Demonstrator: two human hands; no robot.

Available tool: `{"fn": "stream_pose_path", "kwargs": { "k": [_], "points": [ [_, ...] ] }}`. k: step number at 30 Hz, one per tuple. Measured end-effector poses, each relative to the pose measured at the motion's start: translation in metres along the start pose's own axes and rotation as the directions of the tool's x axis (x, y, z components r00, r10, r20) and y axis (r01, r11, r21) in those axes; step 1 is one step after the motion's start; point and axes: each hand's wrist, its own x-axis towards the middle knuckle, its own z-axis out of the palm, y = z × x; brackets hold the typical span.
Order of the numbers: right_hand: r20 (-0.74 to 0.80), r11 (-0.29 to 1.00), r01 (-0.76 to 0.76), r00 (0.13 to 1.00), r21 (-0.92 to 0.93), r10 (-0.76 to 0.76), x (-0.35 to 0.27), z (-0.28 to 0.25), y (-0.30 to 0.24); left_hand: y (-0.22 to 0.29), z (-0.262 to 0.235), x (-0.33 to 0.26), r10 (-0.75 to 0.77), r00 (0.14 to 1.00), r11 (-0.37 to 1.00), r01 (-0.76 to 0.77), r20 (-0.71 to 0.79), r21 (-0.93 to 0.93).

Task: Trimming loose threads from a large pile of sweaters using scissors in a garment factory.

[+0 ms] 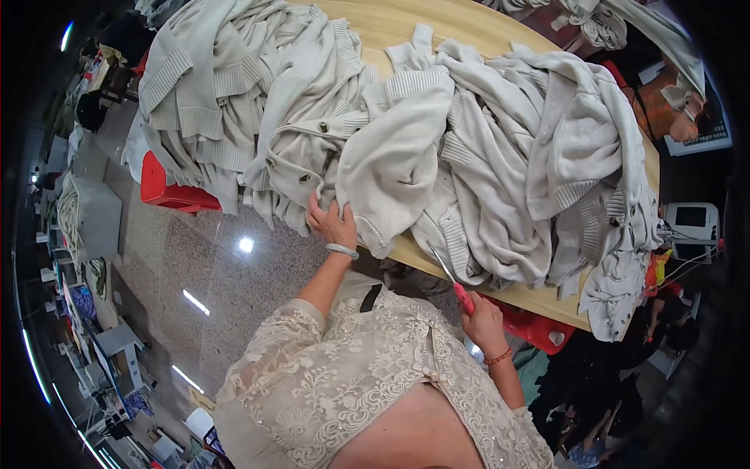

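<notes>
A cream knitted cardigan [394, 168] with dark buttons along its band lies bunched near the front edge of the wooden table [406, 252]. My left hand [336, 224] is at its near edge, fingers bent over the fabric and gripping it. The thumb side is partly hidden. My right hand [484, 322] is closed around the red handle of a slim pair of scissors [443, 264]. Their thin metal blades point up and left, with the tip close to a ribbed cuff at the table edge.
More cream knitwear is heaped at the left [211, 86] and right [508, 172] of the table. A red stool [168, 187] stands beneath the left pile, and another red object [539, 328] is under the right edge. Farther left is a white bin [98, 215] holding cloth.
</notes>
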Motion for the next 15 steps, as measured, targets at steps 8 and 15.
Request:
{"fn": "stream_pose_path", "kwargs": {
  "k": [8, 15],
  "points": [
    [0.025, 0.999, 0.04, 0.999, -0.024, -0.039, -0.001, 0.002, 0.002, -0.035, -0.007, -0.004, -0.159, 0.987, 0.972, 0.155, 0.007, 0.179],
    [-0.073, 0.984, 0.131, 0.99, 0.123, -0.123, 0.012, 0.011, -0.002, -0.047, -0.025, -0.007, -0.153, 0.937, 0.975, 0.194, 0.314, -0.104]
  ]
}}
